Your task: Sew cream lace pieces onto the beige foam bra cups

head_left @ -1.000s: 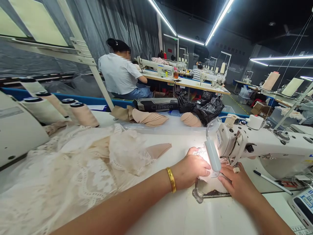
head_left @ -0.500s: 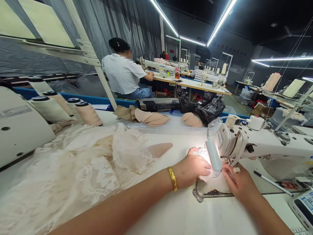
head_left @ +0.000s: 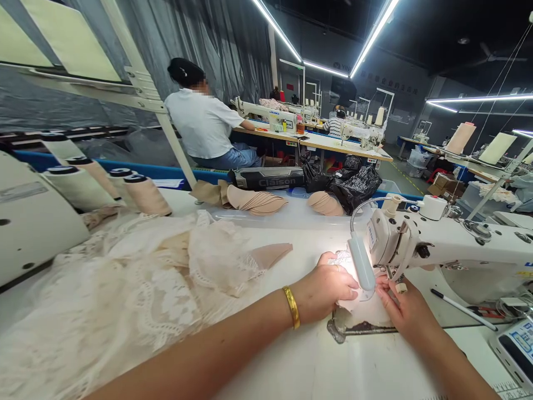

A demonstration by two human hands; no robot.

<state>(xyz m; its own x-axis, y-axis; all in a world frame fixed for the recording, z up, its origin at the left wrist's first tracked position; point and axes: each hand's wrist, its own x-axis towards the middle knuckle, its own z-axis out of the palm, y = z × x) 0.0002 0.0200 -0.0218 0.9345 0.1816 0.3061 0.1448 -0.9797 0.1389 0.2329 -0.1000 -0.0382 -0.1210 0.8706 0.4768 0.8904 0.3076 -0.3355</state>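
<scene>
My left hand [head_left: 333, 290], a gold bangle on its wrist, is closed on a pale lace fabric piece [head_left: 348, 304] lying on the machine bed. On the other side of the needle area, my right hand [head_left: 403, 305] has its fingertips pinched at the edge of the same fabric, close to the presser foot. The white sewing machine [head_left: 389, 241] stands over the work. A grey lamp [head_left: 361, 264] lights the fabric and hides part of it between my hands.
Cream lace [head_left: 125, 289] covers the left of the table. Beige cup pieces [head_left: 258, 201] lie in a clear tray behind. A pen [head_left: 462, 310] and control panel [head_left: 518, 344] are at the right. Thread cones [head_left: 145, 194] stand left; a co-worker [head_left: 204, 125] sits beyond.
The view has shifted slightly. My hands keep nearly the same place on the fabric. The co-worker in the white shirt has leaned back to the left, with an arm stretched toward the machine.
</scene>
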